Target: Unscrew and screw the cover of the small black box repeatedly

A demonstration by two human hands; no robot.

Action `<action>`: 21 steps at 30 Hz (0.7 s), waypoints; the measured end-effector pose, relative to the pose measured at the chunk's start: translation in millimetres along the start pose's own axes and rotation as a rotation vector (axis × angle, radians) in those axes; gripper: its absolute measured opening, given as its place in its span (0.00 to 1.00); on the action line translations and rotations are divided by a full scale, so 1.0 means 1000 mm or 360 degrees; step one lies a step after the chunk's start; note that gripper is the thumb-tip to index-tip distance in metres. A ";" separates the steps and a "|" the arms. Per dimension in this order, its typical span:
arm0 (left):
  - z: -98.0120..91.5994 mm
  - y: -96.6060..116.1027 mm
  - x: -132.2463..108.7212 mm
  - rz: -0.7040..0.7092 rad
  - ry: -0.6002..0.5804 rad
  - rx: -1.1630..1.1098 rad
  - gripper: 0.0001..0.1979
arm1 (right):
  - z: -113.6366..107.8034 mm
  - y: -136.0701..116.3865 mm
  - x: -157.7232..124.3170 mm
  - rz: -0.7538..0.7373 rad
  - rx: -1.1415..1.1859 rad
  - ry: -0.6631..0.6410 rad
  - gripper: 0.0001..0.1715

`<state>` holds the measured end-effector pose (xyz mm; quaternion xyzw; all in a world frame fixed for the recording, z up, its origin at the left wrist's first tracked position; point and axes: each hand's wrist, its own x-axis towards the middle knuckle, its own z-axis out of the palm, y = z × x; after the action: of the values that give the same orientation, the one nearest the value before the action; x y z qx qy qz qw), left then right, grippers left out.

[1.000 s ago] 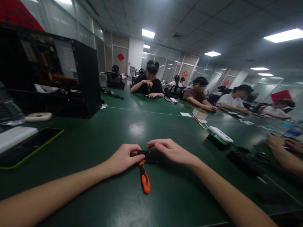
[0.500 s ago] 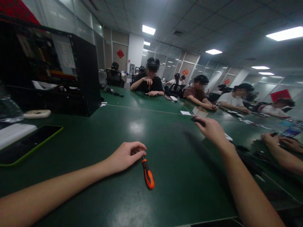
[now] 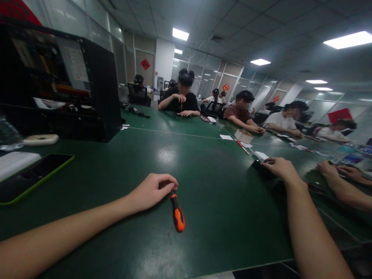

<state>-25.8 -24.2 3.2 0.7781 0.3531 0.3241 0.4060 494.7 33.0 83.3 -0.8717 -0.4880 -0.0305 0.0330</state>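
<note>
An orange and black screwdriver point(image 3: 178, 214) lies on the green tabletop point(image 3: 215, 228), its handle toward me. My left hand point(image 3: 154, 192) rests beside it, thumb and fingers pinched around the thin shaft; the tip is hidden by the fingers. Farther right, my right hand point(image 3: 280, 169) is closed on the edge of a dark, flat object point(image 3: 259, 167). Its kind is unclear, since the fingers cover part of it. A white object point(image 3: 260, 155) lies just behind that hand.
At left stand an open computer case point(image 3: 101, 97) and a green-edged phone point(image 3: 37, 176). A small open box point(image 3: 244, 136), a red pen-like stick point(image 3: 241, 147) and white paper point(image 3: 226, 137) lie beyond my right hand. A neighbour's hands point(image 3: 328, 170) work at far right; other people sit across the table.
My right hand has moved right and closer to me, away from the small box, with a dark flat object now showing in it. My left hand stays at the screwdriver. The view has shifted slightly.
</note>
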 end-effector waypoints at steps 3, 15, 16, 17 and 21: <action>0.000 0.001 -0.001 0.0012 0.0005 0.0016 0.11 | 0.000 -0.002 -0.001 -0.0006 -0.0016 -0.0046 0.21; -0.001 0.003 -0.001 0.0040 -0.0009 0.0096 0.11 | 0.007 -0.004 0.003 0.0042 -0.0138 -0.0075 0.22; -0.001 0.003 -0.001 0.0038 -0.0010 0.0098 0.11 | 0.007 -0.004 0.004 0.0044 -0.0151 -0.0074 0.22; -0.001 0.004 -0.001 0.0034 -0.0007 0.0099 0.11 | 0.007 -0.004 0.005 0.0038 -0.0165 -0.0067 0.22; -0.001 0.004 -0.001 0.0024 -0.0002 0.0098 0.11 | 0.007 -0.003 0.009 -0.0058 -0.0218 -0.0027 0.24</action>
<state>-26.2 -26.5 7.0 0.7932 0.3567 0.3156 0.3795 497.0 42.9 77.3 -0.8630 -0.5009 -0.0569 -0.0315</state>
